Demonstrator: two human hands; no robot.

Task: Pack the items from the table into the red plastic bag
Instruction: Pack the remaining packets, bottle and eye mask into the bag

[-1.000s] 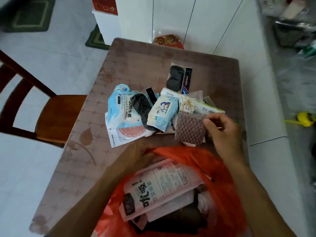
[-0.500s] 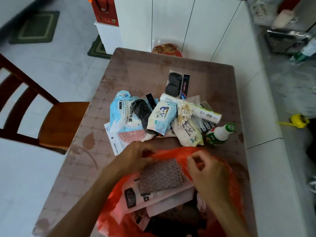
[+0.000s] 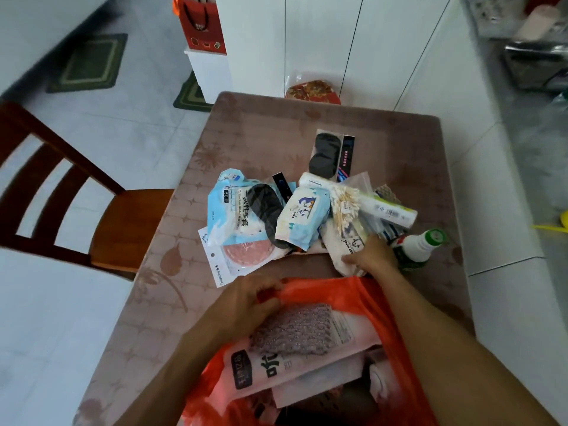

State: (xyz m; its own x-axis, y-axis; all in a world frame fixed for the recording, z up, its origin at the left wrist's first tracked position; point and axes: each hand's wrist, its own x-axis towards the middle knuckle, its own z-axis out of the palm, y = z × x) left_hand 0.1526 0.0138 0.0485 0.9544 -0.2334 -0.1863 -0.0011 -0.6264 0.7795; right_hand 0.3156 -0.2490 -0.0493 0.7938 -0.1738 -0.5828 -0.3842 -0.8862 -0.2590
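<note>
Sponge (image 3: 295, 329) has been left in the red bag (image 3: 384, 305). A white pouch (image 3: 344, 244) is now gripped by the right hand (image 3: 373, 256); the rim is still pinched by the left hand (image 3: 249, 298).

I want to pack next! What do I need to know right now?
Left hand pinches the red bag rim, holding it open at the table's near edge.
Right hand grips the white pouch in the pile.
Done: textured pad and pink packet lie in the bag.
Left on the table: glove pack, wipes, cotton swabs, bottle, eye masks.
</note>
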